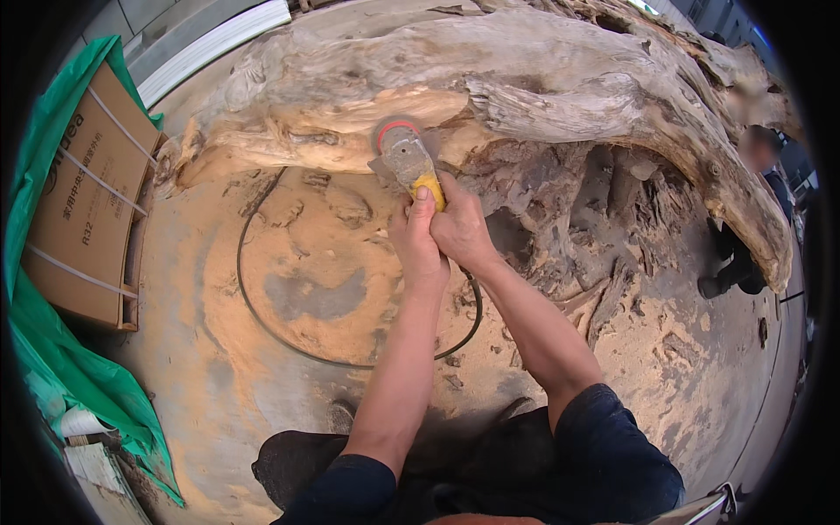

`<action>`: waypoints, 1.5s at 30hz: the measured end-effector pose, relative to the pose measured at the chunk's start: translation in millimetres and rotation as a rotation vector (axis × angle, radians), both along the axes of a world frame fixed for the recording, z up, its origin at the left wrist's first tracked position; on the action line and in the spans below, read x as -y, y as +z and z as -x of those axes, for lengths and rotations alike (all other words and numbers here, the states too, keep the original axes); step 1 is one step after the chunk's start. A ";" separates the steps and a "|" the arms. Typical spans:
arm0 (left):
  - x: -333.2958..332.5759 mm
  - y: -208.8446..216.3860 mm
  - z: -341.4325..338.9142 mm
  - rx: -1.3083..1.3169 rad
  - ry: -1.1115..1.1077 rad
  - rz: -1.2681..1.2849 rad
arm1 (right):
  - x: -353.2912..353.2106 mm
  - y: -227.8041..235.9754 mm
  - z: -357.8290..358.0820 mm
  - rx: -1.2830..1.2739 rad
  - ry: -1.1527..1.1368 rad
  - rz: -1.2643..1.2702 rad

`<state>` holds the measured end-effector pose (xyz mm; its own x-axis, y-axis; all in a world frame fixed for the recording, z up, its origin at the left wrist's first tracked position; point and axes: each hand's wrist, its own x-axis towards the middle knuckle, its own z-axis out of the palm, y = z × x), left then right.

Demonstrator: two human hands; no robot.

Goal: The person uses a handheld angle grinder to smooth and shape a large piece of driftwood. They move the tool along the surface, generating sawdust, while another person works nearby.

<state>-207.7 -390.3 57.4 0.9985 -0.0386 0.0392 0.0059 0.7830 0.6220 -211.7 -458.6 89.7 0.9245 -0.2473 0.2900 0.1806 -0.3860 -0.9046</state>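
Note:
Both my hands are wrapped around the yellow body of an angle grinder [409, 158] in front of me. My left hand [417, 238] is closed on it from the left side, thumb along the top. Beside it, touching, my right hand [461, 226] grips the same tool from the right. The grinder's worn grey head points away from me, with a red-centred disc at its far end. That disc is at the lower pale flank of a large, gnarled tree trunk [367, 66]; whether it touches the wood is unclear.
A black cable [242, 262] loops over the sawdust-strewn floor [324, 297]. Bark pieces [608, 302] and a broken root mass [547, 197] lie right. On the left stand a strapped cardboard box [96, 201] and green tarp [109, 385]. Another person [744, 262] is at far right.

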 end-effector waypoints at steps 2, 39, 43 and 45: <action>-15.5 -8.5 -5.8 -0.006 0.024 -0.001 | -14.0 -2.9 -5.9 -0.017 0.031 0.037; 44.7 3.9 7.1 0.008 -0.148 -0.054 | 47.4 -8.3 16.6 0.088 -0.169 -0.028; 24.8 -2.3 5.5 -0.009 -0.051 -0.022 | 26.7 -5.0 9.3 0.050 -0.063 -0.006; 4.6 -8.9 -0.5 -0.008 0.004 -0.009 | 5.7 -5.2 2.8 0.076 0.010 -0.019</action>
<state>-207.2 -394.9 48.5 0.9989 -0.0349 0.0309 0.0076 0.7774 0.6289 -214.5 -464.3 84.6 0.9023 -0.2447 0.3550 0.2527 -0.3669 -0.8953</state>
